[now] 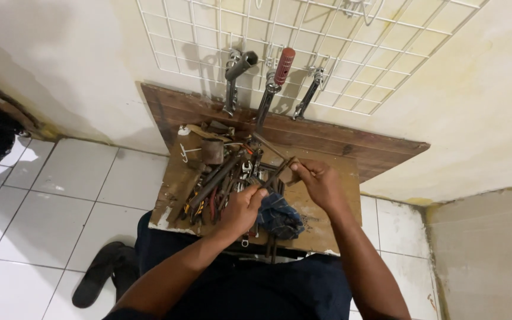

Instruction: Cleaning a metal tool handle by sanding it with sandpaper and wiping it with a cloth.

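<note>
While both hands are gripping it, the thin metal rod (278,172) is running diagonally from left hand (241,210) up to right hand (321,184).

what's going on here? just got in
A person sits over a wooden board piled with hand tools. Both hands hold a thin metal rod above the pile: the left hand grips its lower end next to a dark blue rag, the right hand pinches the upper end. Three more tools hang on a white wire grid on the wall.
</note>
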